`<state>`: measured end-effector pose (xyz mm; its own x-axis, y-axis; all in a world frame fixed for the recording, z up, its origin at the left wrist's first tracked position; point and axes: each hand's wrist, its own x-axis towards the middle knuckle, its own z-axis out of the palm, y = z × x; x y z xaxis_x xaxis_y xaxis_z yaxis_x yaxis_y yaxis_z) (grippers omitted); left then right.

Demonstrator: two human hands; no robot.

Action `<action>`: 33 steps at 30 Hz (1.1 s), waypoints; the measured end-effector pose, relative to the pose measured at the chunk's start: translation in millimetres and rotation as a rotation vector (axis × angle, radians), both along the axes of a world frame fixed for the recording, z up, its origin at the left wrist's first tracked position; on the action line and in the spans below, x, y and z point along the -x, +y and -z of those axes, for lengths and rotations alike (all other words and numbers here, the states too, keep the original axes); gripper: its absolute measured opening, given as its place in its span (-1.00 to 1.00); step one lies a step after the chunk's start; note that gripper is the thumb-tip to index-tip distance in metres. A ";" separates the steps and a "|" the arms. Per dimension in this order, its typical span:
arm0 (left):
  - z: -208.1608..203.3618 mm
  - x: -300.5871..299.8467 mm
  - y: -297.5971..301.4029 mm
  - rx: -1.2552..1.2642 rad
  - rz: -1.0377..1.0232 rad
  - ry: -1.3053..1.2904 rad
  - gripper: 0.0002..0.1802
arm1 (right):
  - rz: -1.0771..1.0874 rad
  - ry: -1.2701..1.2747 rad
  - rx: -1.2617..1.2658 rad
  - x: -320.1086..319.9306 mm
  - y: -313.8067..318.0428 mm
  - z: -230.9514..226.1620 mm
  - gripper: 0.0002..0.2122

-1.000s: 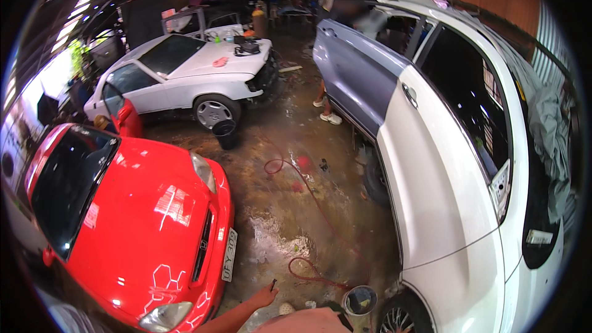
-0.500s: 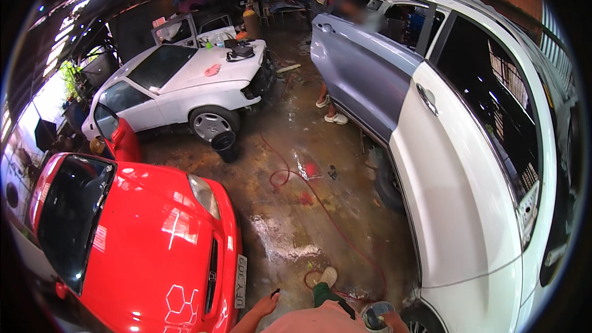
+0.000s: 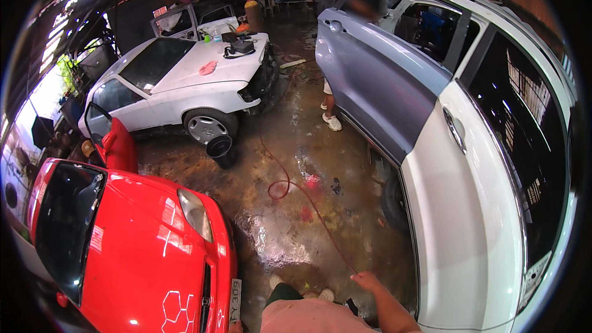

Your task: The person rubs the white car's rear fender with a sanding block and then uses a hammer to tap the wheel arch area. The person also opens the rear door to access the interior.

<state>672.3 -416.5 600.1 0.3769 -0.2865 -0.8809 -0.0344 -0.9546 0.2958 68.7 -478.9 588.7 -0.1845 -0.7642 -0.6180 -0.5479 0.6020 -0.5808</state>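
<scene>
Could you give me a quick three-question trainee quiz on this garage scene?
1. True or false: the glossy red car stands on the person's left.
2. What thin red thing runs across the wet concrete floor to near the right hand?
3. The white van's grey-blue front door is: A open, B shut.

Key: 1 true; 2 a thin red hose; 3 A.

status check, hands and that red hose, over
Right hand low beside the white car, open, empty. Left hand not visible. Red hose loose on wet floor.
</scene>
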 end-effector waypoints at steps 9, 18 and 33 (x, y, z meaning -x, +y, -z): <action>7.1 -16.4 -220.8 0.002 0.160 -0.003 -0.34 | -0.100 0.124 -0.168 10.9 -39.6 85.6 -0.18; 59.3 55.5 -590.4 0.340 0.813 -0.056 -0.28 | 0.603 0.303 0.230 105.3 -219.2 18.3 -0.39; 41.2 350.1 -840.5 0.294 1.331 0.099 -0.28 | 0.992 1.124 0.141 426.5 -440.1 -350.8 -0.53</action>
